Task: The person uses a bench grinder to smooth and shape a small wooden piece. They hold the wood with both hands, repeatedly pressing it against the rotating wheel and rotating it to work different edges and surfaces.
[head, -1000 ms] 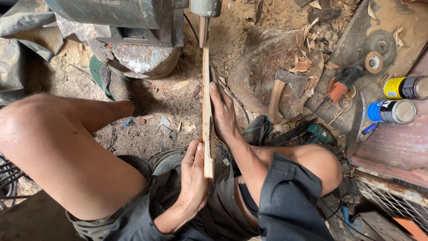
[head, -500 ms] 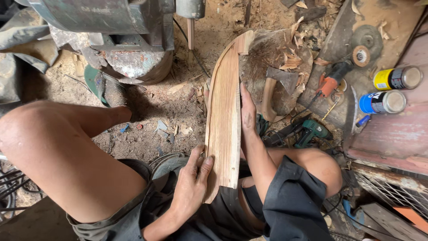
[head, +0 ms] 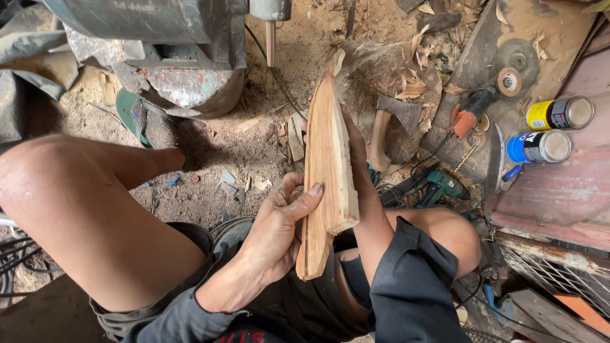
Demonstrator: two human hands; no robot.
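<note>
Two hands hold one plank (head: pixel 327 165) above the person's lap. Nearest, the left hand (head: pixel 276 232) wraps the plank's lower part, its thumb pressed flat across the pale face and its fingers curled behind the left edge. The plank stands on end, leaning away, its lower end between the knees and its pointed upper end out over the dirt floor (head: pixel 222 152). The right hand (head: pixel 357 149) lies along the plank's right edge, fingers stretched up the far side; how tightly it closes there cannot be told, since the wood hides most of it. Beside the right knee lies a green drill (head: pixel 441 185). Farther out an axe (head: pixel 394 124) rests against a stump (head: pixel 381 73) strewn with wood chips. To the right, an orange-handled tool (head: pixel 470 114) lies on a board, near a grinding disc (head: pixel 516 63). Two spray cans, one yellow (head: pixel 559 114), one blue (head: pixel 539 146), lie on a reddish metal sheet. Farthest, at upper left, stands a heavy grey machine (head: pixel 165 38).
</note>
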